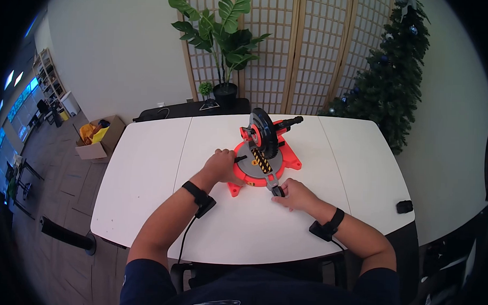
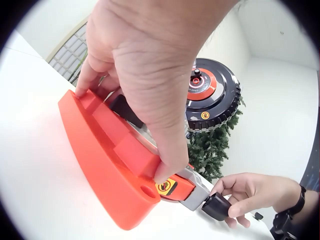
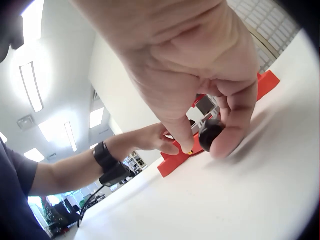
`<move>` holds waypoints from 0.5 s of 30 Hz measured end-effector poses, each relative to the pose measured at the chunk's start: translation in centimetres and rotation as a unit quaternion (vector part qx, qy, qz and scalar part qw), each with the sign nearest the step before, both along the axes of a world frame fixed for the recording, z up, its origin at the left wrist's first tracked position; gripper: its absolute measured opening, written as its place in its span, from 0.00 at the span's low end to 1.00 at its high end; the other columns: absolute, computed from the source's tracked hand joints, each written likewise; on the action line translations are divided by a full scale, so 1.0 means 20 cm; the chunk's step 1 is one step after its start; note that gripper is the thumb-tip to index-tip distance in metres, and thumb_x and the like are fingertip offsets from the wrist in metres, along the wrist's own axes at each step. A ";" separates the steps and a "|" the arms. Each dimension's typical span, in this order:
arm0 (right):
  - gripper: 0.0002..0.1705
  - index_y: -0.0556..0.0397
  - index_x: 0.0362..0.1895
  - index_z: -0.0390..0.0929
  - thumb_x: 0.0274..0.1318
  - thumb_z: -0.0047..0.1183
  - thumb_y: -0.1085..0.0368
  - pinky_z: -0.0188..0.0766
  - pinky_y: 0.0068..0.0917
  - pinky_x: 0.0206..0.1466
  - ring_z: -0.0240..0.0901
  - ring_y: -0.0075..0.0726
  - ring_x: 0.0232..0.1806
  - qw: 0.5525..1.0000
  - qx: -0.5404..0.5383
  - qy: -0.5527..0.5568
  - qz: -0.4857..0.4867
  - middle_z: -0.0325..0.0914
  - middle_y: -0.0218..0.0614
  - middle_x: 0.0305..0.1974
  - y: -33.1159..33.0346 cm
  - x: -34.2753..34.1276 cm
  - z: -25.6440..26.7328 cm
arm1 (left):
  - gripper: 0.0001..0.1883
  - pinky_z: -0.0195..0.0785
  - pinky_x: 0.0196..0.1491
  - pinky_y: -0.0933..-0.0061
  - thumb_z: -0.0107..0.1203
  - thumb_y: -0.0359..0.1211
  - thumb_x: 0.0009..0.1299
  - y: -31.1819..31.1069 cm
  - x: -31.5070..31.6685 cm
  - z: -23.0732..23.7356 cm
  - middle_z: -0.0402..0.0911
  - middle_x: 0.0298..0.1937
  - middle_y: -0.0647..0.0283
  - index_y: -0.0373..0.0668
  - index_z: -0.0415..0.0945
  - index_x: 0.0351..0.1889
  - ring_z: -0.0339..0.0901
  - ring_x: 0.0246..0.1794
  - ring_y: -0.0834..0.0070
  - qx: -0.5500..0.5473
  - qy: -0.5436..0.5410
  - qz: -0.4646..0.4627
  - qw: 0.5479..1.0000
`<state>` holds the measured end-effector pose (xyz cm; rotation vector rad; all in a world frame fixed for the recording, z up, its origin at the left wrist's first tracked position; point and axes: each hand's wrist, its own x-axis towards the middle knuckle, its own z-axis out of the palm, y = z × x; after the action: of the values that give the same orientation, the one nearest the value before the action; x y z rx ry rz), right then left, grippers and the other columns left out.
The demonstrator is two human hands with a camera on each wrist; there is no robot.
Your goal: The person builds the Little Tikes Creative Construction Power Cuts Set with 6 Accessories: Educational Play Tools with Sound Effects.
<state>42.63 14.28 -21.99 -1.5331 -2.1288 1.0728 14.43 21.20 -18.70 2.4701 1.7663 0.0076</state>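
A toy miter saw with an orange-red base [image 1: 292,157], a grey round turntable [image 1: 247,166] and a black blade disc [image 1: 264,133] stands on the white table. On the base's left side lies my left hand [image 1: 220,166]; in the left wrist view its thumb and fingers grip the red rim [image 2: 117,135]. My right hand [image 1: 299,196] pinches the black knob [image 1: 277,191] at the front of the grey arm. In the right wrist view, thumb and fingers sit on either side of this knob [image 3: 210,134]. A yellow warning sticker [image 2: 166,187] shows near the left thumb.
A small black object [image 1: 404,206] lies at the table's right edge. Behind the table [image 1: 147,165] are a black bench with a potted plant [image 1: 225,92], a lattice screen and a decorated tree [image 1: 383,76]. An open cardboard box [image 1: 113,137] stands on the floor at left.
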 end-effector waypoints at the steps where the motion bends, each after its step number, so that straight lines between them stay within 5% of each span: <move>1: 0.27 0.61 0.40 0.71 0.55 0.67 0.50 0.81 0.38 0.36 0.82 0.45 0.31 0.987 0.128 -0.092 0.041 0.80 0.48 0.35 0.00 0.01 -0.02 | 0.54 0.73 0.58 0.62 0.75 0.65 0.38 0.00 0.00 0.00 0.80 0.52 0.50 0.30 0.75 0.54 0.74 0.56 0.52 -0.001 -0.001 0.001 1.000; 7: 0.26 0.61 0.39 0.73 0.56 0.64 0.49 0.80 0.42 0.39 0.83 0.54 0.34 0.944 0.216 -0.247 0.047 0.82 0.50 0.32 -0.09 -0.08 0.09 | 0.54 0.74 0.57 0.62 0.75 0.65 0.38 0.00 0.00 0.00 0.80 0.51 0.50 0.30 0.75 0.53 0.74 0.56 0.52 0.002 0.006 0.000 1.000; 15: 0.25 0.63 0.40 0.76 0.60 0.58 0.49 0.78 0.45 0.43 0.83 0.53 0.37 0.967 0.132 -0.215 0.040 0.83 0.50 0.34 -0.02 -0.06 0.02 | 0.55 0.74 0.58 0.61 0.76 0.64 0.38 0.00 0.01 -0.01 0.79 0.53 0.50 0.30 0.75 0.55 0.73 0.58 0.52 -0.004 0.000 0.004 1.000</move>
<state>41.46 13.93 -21.60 -1.6736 -2.5105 0.4741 14.55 21.23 -18.93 2.4566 1.7725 0.0012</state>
